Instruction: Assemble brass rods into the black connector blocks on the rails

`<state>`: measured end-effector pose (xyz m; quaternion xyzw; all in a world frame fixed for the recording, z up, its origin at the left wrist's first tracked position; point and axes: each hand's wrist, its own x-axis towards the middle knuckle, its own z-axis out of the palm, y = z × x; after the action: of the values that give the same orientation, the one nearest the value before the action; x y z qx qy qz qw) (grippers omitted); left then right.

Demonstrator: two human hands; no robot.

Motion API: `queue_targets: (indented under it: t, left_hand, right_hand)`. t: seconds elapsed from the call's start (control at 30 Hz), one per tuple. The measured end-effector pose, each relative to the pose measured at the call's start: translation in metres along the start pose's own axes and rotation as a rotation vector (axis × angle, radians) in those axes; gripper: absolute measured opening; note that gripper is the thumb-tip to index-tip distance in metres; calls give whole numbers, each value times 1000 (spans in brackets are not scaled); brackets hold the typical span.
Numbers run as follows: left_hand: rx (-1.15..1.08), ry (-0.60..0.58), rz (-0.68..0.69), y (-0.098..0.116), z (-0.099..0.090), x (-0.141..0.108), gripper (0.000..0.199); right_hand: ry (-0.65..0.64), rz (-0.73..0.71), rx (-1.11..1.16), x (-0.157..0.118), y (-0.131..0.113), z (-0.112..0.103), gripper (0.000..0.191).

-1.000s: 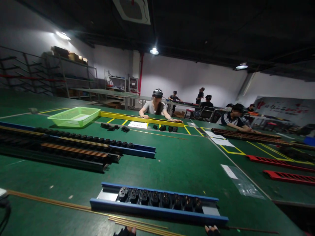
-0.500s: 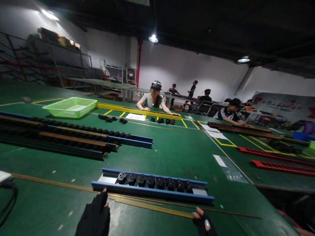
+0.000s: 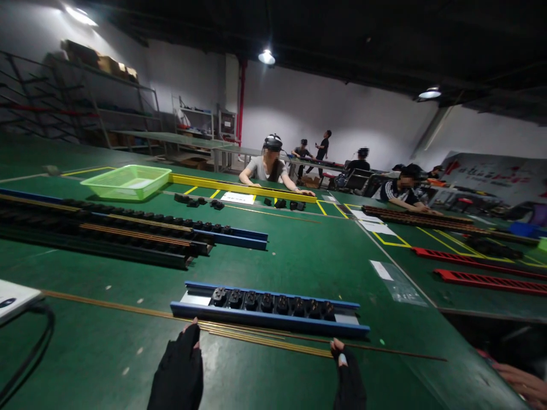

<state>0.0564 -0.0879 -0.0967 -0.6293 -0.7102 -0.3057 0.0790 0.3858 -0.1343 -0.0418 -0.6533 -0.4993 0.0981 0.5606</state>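
A blue channel (image 3: 269, 320) with a row of black sockets (image 3: 267, 302) lies across the green table in front of me. Thin brass rods (image 3: 269, 340) run along its near side. My left hand (image 3: 177, 367), in a black fingerless glove, has thumb and finger closed at the rods' left end, near the channel's left corner. At their right end, my gloved right hand (image 3: 349, 376) pinches the rod tips just below the channel's near edge. Palms and the other fingers are mostly hidden. Longer, thinner rods (image 3: 111, 303) extend to the left and right beyond my hands.
Blue and black channels (image 3: 239, 239) with sockets and rods lie at left. Beyond are a green basket (image 3: 128, 185), a yellow channel (image 3: 243, 189) and a seated person (image 3: 267, 168). A plastic bag (image 3: 404, 290) and red rails (image 3: 491, 283) lie right. A person's hand (image 3: 523, 382) shows lower right.
The view has shifted slightly. My right hand has come closer to the blue channel, its fingers drawn together at the rod ends. My left hand keeps about the same place beside the channel.
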Motion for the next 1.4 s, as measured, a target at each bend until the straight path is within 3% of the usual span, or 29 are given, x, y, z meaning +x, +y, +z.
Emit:
queue_targets:
  t: [0.2, 0.37, 0.5, 0.63, 0.7, 0.93, 1.2, 1.4]
  left_hand:
    - [-39, -38, -52, 3, -6, 2, 55]
    - [-38, -85, -8, 9, -16, 2, 55]
    - [-93, -120, -48, 15, -27, 2, 52]
    - [-142, -145, -139, 14, -28, 3, 51]
    - [-151, -150, -156, 10, -24, 3, 50]
    - [-120, -145, -26, -7, -7, -3, 50]
    - [-2, -51, 85, 1, -9, -5, 50]
    - [141, -68, 190, -2, -7, -7, 46]
  right_hand:
    - [-60, -34, -45, 8, 2, -1, 28]
    - [-81, -73, -89, 18, -3, -11, 44]
    - [-23, -58, -94, 19, -14, -5, 58]
    - [14, -27, -91, 15, -16, 3, 32]
    - [20, -19, -93, 16, -13, 4, 38]
    - [38, 6, -103, 27, -7, 8, 35]
    - [6, 7, -134, 30, -8, 12, 36]
    - [-49, -26, -145, 24, -9, 17, 35]
